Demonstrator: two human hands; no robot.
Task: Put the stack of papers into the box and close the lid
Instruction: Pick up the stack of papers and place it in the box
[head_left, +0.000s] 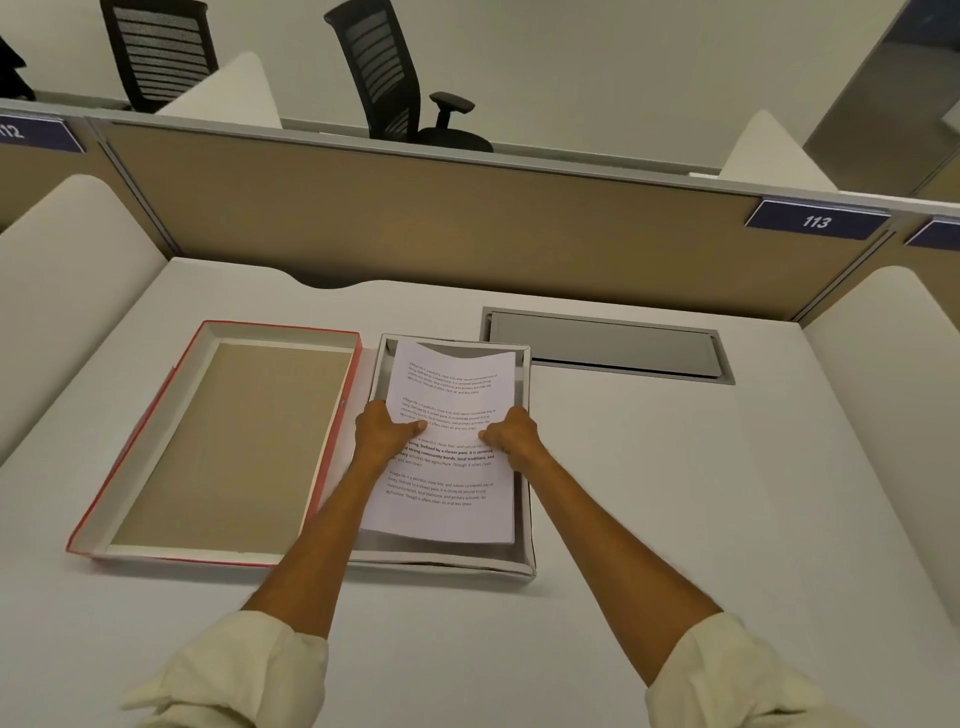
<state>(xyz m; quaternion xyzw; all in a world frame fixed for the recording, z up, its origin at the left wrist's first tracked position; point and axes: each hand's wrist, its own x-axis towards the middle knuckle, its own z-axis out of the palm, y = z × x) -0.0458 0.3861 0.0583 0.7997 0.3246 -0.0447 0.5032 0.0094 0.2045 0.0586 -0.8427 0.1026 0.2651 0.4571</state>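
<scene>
A stack of printed white papers (452, 387) hangs over the open grey box (525, 564) in the middle of the desk, its far edge sagging toward the box floor. My left hand (382, 428) grips the stack's left edge, thumb on top. My right hand (511, 434) grips the right edge the same way. The lid (130, 452), red outside and brown inside, lies upside down on the desk, touching the box's left side.
A grey cable hatch (608, 345) is set into the desk behind and right of the box. A tan partition (415, 218) closes off the back; white side dividers (62, 291) flank the desk. Black chairs (384, 73) stand beyond.
</scene>
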